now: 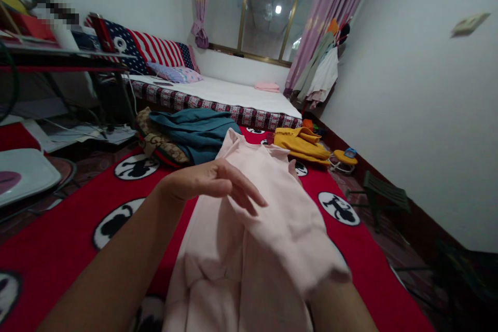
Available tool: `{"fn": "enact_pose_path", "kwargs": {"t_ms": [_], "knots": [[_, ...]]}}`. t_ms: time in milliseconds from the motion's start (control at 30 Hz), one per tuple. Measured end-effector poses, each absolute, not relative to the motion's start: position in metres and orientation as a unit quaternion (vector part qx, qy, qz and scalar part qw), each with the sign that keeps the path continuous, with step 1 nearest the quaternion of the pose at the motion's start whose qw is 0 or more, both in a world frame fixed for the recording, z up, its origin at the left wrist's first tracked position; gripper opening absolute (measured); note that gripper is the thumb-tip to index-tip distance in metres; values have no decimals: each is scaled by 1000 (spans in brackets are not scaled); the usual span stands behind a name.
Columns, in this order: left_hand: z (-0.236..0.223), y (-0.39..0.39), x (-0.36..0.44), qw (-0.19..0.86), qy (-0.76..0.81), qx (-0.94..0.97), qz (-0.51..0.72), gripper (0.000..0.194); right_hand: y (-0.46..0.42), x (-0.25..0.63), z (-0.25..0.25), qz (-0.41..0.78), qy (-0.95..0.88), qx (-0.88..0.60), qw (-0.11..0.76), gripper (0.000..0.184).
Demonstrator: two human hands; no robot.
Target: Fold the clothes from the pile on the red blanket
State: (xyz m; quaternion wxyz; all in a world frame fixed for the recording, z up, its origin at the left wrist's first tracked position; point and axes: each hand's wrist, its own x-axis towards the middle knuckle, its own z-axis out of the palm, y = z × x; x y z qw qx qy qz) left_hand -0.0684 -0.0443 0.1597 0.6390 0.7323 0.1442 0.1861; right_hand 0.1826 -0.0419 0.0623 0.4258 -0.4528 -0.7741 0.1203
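Observation:
A pale pink garment (268,202) lies stretched out on the red blanket (70,238) in front of me. My left hand (212,184) hovers just over its left side, fingers stretched out and slightly curved, holding nothing. My right forearm comes in from the bottom right, and my right hand is hidden under a fold of the pink cloth (311,254), so I cannot see its fingers.
A teal garment (198,132) and a patterned brown one (161,145) lie beyond the pink one. Yellow clothing (301,145) sits further right. A bed (233,96) lies under the window. Shelving (58,57) stands left, and a small green stool (383,194) right.

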Motion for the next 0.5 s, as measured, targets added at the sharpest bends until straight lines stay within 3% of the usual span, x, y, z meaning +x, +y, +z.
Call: {"fn": "enact_pose_path", "kwargs": {"t_ms": [67,167,300,367,500], "knots": [[167,-50,-66,623,158,760,101,62,-48,195,66,249,-691,-493,466,46],[160,-42,-60,572,206,788,102,51,-58,202,66,418,-560,-548,461,51],[125,-23,-50,453,342,818,97,46,-64,206,65,437,-560,-602,365,54],[106,-17,-44,418,410,806,82,53,-65,211,67,440,-567,-617,323,52],[84,-22,-28,508,413,756,31,83,-67,224,73,422,-598,-638,240,50]]}}
